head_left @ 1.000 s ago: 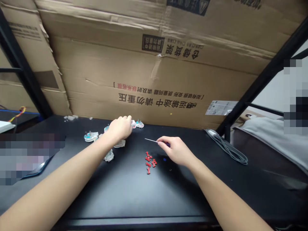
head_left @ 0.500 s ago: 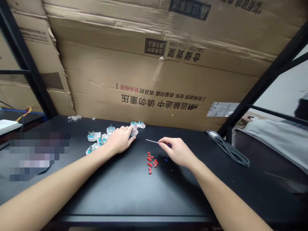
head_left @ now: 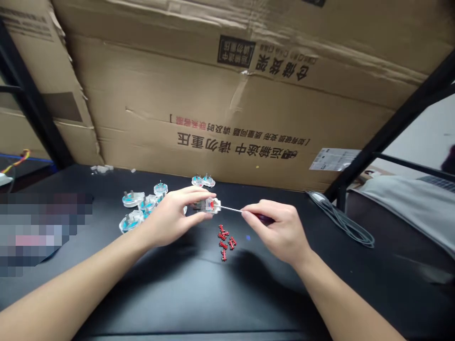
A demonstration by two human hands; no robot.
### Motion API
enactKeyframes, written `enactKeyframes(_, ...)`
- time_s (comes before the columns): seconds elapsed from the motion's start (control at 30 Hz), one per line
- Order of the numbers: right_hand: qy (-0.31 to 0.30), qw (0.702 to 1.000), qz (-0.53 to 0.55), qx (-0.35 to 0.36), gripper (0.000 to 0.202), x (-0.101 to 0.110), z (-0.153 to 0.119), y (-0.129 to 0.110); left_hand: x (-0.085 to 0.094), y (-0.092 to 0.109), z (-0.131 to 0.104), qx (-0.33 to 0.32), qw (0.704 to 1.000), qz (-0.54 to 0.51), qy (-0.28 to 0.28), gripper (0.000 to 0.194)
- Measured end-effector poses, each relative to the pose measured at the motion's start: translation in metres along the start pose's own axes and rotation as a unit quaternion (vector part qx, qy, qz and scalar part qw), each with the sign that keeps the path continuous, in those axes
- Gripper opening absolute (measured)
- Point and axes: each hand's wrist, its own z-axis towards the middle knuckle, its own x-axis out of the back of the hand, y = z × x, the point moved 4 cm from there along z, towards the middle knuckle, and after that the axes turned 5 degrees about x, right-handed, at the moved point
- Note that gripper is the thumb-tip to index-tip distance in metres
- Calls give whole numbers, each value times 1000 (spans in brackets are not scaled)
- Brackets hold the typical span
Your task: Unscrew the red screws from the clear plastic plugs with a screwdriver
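Observation:
My left hand is closed around a clear plastic plug with a red part showing at its right end. It is lifted above the black table. In my right hand is a thin screwdriver with a dark handle, its shaft pointing left. The tip meets or overlaps the plug's right end; whether it sits inside I cannot tell. Several small red pieces with dark ends lie just below the hands. More clear plugs with turquoise faces and metal prongs lie beside and behind my left hand.
Two plugs rest by the cardboard wall at the back. Clear scraps lie at the far left. A coiled grey cable is on the right, near a black metal frame and grey cloth.
My left hand has picked up a plug from the back group and brought it slightly nearer. The screwdriver's tip has come to the plug's right end. The view has shifted a little.

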Motion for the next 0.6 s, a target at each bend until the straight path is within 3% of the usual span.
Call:
enactKeyframes(0.17, -5, 1000, -12, -10, 18, 4, 0, -1, 2, -4, -5, 32, 995, -95, 14, 39)
enactKeyframes(0.37, 37, 999, 18, 36, 17, 11, -5, -19, -11, 0, -11, 76, 948, -307, -24, 40)
enactKeyframes(0.6, 33, 998, 25, 48, 16, 10, -6, -20, -16, 3, -15, 102, 931, -345, -51, 37)
